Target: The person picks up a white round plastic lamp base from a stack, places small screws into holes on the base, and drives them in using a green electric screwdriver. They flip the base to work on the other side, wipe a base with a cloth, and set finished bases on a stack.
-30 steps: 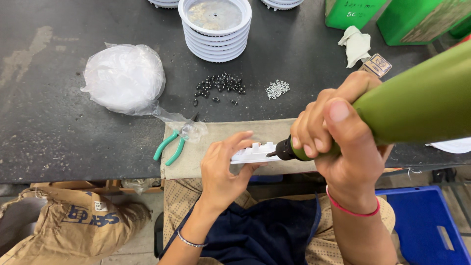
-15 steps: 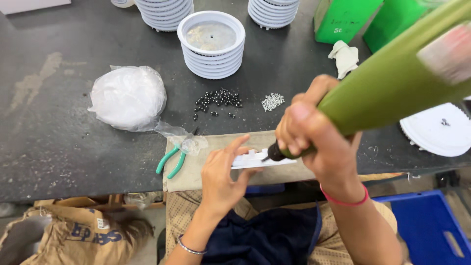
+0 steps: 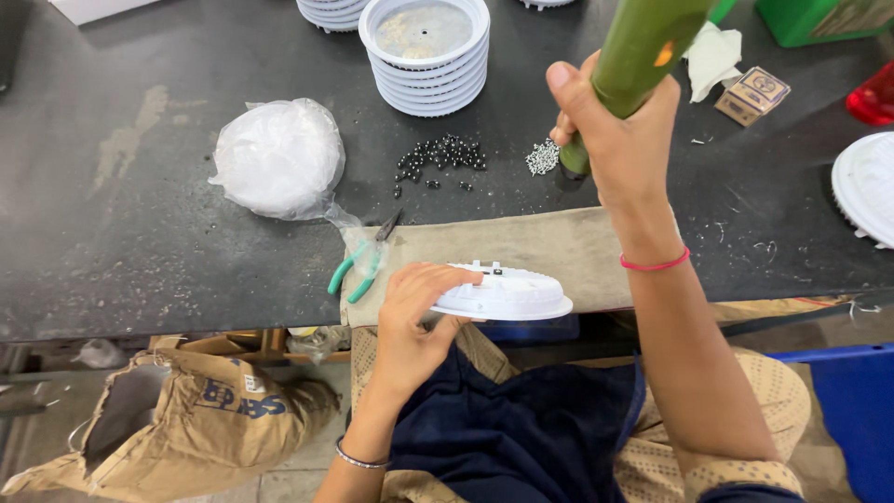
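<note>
While the left hand (image 3: pixel 414 317) is pressing its grip down on the rim of a white round plastic housing (image 3: pixel 503 296), that housing is lying flat on a tan cloth pad (image 3: pixel 559 247) at the near edge of the dark surface (image 3: pixel 140 251). The right hand (image 3: pixel 619 140) is wrapping its grip tightly around a green power screwdriver (image 3: pixel 633 51), whose dark tip is hovering over a small heap of silver screws (image 3: pixel 542 156), well apart from the housing. By the look of it, fastening on this piece is only partly through: more screws are waiting, alongside a scatter of black beads (image 3: pixel 440 156). A stack of white housings (image 3: pixel 426 51) is sitting further back, a plastic bag (image 3: pixel 277 158) and teal-handled pliers (image 3: pixel 358 265) to the left.
</note>
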Tool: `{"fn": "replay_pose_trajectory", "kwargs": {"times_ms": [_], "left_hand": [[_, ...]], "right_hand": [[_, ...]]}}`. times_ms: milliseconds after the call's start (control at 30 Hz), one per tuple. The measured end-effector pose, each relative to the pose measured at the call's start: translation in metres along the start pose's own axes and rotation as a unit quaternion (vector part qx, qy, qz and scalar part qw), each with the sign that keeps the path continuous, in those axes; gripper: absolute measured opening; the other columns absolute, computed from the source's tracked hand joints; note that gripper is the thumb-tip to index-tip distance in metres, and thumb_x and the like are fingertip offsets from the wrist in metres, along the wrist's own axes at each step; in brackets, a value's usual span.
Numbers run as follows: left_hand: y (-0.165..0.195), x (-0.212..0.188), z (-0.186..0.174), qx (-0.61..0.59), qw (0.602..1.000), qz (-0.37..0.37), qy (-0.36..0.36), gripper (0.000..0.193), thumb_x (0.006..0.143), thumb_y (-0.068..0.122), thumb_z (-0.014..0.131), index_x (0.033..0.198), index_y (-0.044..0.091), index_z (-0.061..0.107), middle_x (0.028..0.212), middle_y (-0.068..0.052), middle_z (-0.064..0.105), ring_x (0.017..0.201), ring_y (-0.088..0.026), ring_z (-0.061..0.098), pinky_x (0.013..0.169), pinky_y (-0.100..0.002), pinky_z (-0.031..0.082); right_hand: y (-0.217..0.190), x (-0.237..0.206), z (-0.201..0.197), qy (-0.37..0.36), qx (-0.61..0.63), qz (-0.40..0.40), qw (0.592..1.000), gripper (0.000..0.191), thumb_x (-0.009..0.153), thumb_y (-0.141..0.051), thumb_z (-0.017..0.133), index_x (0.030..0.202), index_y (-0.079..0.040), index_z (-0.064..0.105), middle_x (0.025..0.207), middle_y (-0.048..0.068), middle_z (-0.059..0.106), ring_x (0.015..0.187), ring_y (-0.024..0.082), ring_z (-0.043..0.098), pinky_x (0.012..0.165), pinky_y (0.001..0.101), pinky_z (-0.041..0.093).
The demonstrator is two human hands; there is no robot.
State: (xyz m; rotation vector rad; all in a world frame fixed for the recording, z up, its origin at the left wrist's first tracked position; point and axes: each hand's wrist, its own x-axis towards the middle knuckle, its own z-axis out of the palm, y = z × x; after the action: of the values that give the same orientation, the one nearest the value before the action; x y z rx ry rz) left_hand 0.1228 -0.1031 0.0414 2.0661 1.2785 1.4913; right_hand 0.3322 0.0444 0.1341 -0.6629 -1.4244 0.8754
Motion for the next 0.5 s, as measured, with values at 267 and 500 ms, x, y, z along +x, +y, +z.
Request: {"fn": "replay_pose_trajectory", "kwargs": {"times_ms": [267,500], "left_hand": [[-0.024,-0.009,0.003,-0.164,0.963,-0.2,0.08,0.031,0.089,0.013,0.078,0.119,0.005,0.07,0.117,-0.003,0.074,0.11,-0.014,0.065,0.099,-0.029,0.05],[-0.059,-0.023,0.041,-0.458,0.799,-0.363,0.14,0.038,0.098,0.019,0.07,0.127,-0.005,0.065,0.118,-0.01,0.073,0.105,-0.015,0.067,0.095,-0.032,0.052]], "right_hand": [[0.006,-0.034,-0.047,-0.032,-0.04,-0.041,0.998,0.055,0.113,-0.046,0.065,0.141,-0.003,0.045,0.128,0.007,0.061,0.119,0.013,0.061,0.105,0.0283,0.05],[0.045,-0.134,-0.093,0.049,-0.027,0.199,0.978,0.041,0.11,-0.043,0.048,0.124,-0.006,0.059,0.116,0.007,0.066,0.109,0.015,0.065,0.095,0.0329,0.054]]}}
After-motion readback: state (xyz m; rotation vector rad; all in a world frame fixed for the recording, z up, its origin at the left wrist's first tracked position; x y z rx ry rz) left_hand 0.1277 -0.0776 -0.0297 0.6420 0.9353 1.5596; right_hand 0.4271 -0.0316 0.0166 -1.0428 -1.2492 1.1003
